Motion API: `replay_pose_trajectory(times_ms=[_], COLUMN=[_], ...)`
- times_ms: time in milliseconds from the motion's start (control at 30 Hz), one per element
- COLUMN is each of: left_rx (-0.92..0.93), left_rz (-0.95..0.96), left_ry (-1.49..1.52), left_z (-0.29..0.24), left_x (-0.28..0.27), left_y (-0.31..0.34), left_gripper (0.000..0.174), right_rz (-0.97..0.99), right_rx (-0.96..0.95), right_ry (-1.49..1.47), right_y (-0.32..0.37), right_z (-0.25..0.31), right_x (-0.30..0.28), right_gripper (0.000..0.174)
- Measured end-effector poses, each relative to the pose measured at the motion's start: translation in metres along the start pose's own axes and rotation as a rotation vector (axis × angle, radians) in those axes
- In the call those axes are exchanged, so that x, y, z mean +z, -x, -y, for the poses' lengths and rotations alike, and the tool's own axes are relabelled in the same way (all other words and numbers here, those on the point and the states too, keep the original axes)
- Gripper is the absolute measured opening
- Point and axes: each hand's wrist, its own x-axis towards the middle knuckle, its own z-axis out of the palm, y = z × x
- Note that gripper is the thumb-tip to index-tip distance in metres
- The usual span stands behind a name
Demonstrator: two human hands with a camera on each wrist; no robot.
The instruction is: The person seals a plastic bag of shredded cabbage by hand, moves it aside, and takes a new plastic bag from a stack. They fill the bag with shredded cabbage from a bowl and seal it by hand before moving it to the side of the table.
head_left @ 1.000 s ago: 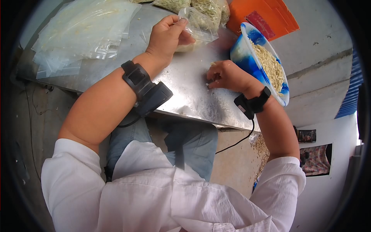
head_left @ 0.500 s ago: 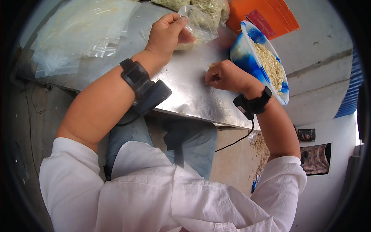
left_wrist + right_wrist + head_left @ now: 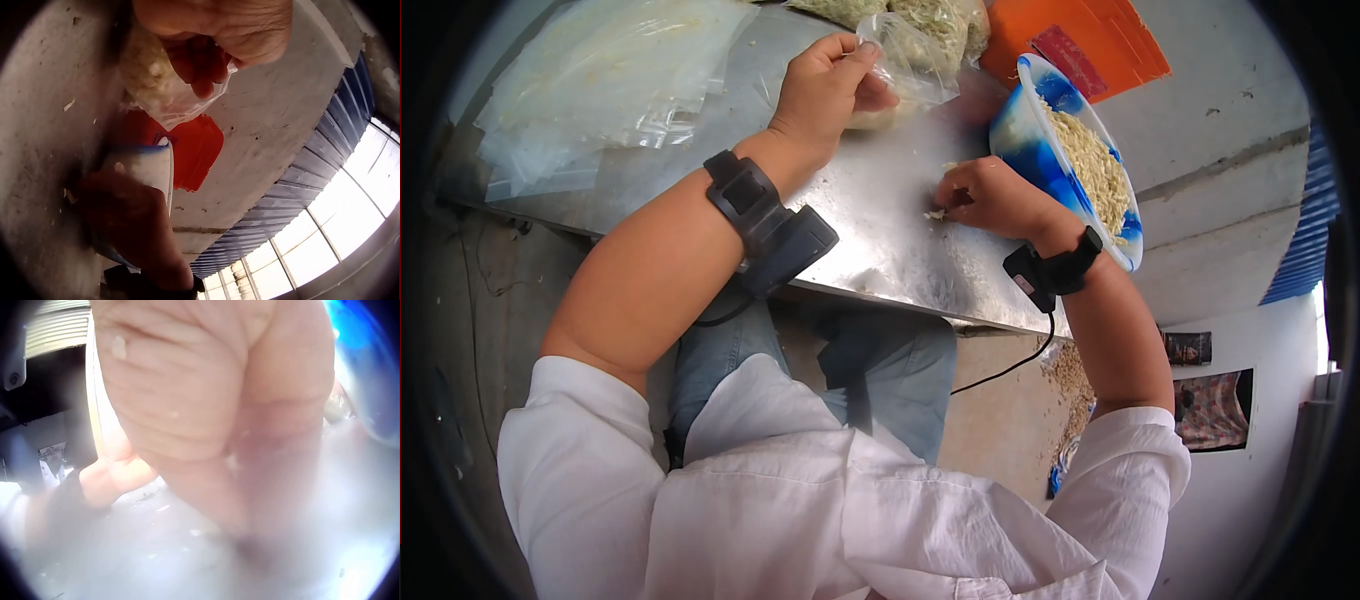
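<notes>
My left hand [image 3: 815, 95] pinches the upper edge of a clear plastic bag [image 3: 915, 60] between thumb and fingers. Pale shreds fill the bag's lower part, as the left wrist view also shows. Low over the metal table [image 3: 860, 235], my right hand [image 3: 1000, 195] has its fingers curled, thumb against forefinger. Pale shreds [image 3: 936, 214] poke out at its fingertips. Just beyond the right hand, a blue-and-white bowl [image 3: 1030, 150] full of the same pale shreds [image 3: 1090, 165] leans towards the right. In the right wrist view the palm [image 3: 181, 394] covers most of the work.
A stack of flat, clear bags [image 3: 600, 80] lies at the table's left. Filled bags [image 3: 840, 8] stand at the back, near an orange container [image 3: 1090, 40]. Loose bits are scattered on the tabletop, whose front edge runs close to the legs [image 3: 890, 370].
The right hand's fingers have shifted slightly over the tabletop, and shreds show again at their tips. My left hand keeps its pinch on the bag; the whole view has drifted a little.
</notes>
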Motion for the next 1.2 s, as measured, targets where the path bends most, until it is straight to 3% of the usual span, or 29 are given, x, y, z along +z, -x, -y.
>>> replay_pose_trajectory(times_ms=[567,933,1067,1133,1200], left_rx=[-0.012,-0.036,-0.023,-0.021,-0.043], left_rz=[-0.002,-0.012,-0.002,0.011,-0.004], left_ry=[-0.014,-0.015,-0.013,-0.035,-0.040], left_z=[-0.001,-0.003,-0.001,-0.001,-0.002], left_x=[0.001,0.002,0.000,0.001,0.003], left_y=[0.001,0.001,0.001,0.001,0.003], left_gripper=[0.016,0.017,0.017,0.017,0.017], right_rz=[-0.048,-0.036,-0.112,-0.228,-0.401], right_rx=[-0.144,-0.108,-0.040,0.042,-0.011], right_ry=[-0.010,0.084,-0.071,-0.176,-0.233], right_y=[-0.002,-0.003,0.000,0.001,-0.005], right_z=[0.018,0.030,0.032,0.035,0.028], right_x=[0.009,0.012,-0.008,-0.028,-0.043], right_gripper=[0.010,0.008,0.008,0.007,0.008])
